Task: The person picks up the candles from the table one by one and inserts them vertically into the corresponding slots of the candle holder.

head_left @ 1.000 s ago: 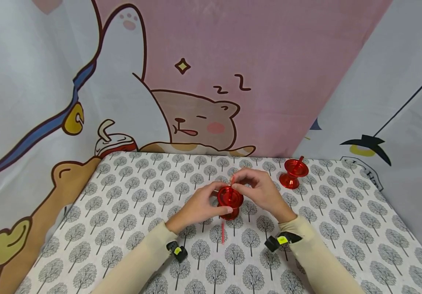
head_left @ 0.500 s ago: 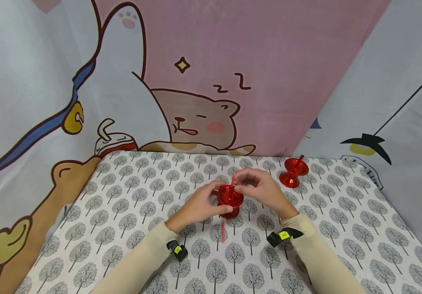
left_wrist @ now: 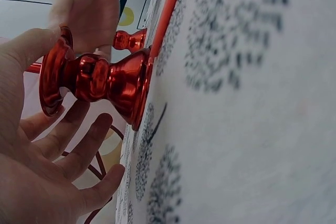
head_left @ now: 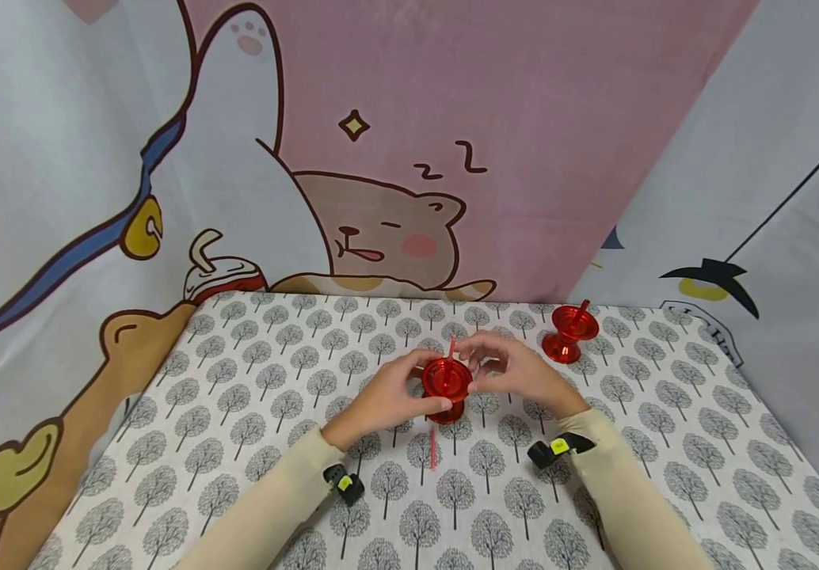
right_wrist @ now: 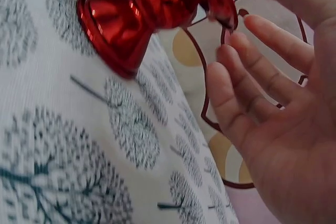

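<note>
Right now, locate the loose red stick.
In the head view, the loose red stick lies on the tree-print cloth, on the near side of the red holder the left hand grips.

On the table [head_left: 267, 356], a stick [head_left: 433, 449] lies before the nearer holder [head_left: 447, 393], the farther holder [head_left: 567, 339] behind-right near the far edge.
</note>
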Demonstrator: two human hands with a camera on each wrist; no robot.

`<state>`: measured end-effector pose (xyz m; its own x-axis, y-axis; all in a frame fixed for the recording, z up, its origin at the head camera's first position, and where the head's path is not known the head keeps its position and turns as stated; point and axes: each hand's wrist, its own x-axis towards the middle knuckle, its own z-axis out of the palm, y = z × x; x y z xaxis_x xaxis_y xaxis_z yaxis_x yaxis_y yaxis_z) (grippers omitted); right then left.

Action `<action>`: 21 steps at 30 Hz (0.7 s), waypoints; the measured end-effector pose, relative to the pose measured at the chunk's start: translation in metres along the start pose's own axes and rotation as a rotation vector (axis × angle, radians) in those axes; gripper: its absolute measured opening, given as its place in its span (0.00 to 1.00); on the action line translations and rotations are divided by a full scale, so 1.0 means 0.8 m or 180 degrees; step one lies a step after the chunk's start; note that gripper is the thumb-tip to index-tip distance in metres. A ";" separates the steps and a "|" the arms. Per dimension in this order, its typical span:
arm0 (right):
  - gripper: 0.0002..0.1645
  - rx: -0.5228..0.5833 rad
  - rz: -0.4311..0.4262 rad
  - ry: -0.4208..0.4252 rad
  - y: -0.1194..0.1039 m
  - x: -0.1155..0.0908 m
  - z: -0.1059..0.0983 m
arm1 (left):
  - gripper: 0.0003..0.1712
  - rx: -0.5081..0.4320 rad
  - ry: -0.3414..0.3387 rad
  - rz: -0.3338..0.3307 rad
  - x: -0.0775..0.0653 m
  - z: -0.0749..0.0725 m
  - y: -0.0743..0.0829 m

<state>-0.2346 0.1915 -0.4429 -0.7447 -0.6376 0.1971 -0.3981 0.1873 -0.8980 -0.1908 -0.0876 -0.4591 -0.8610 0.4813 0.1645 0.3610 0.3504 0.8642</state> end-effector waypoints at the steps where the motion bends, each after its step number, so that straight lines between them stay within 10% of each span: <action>1: 0.36 -0.0016 0.0025 -0.0043 0.002 -0.001 -0.001 | 0.43 0.0001 -0.0001 0.0000 0.000 0.000 0.000; 21: 0.32 -0.0330 -0.0041 -0.0069 0.012 0.004 0.013 | 0.43 0.0194 0.0106 -0.0040 0.002 -0.018 -0.003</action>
<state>-0.2353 0.1837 -0.4548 -0.7279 -0.6563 0.1987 -0.4615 0.2546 -0.8498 -0.1980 -0.0993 -0.4542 -0.8767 0.4499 0.1703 0.3703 0.4050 0.8360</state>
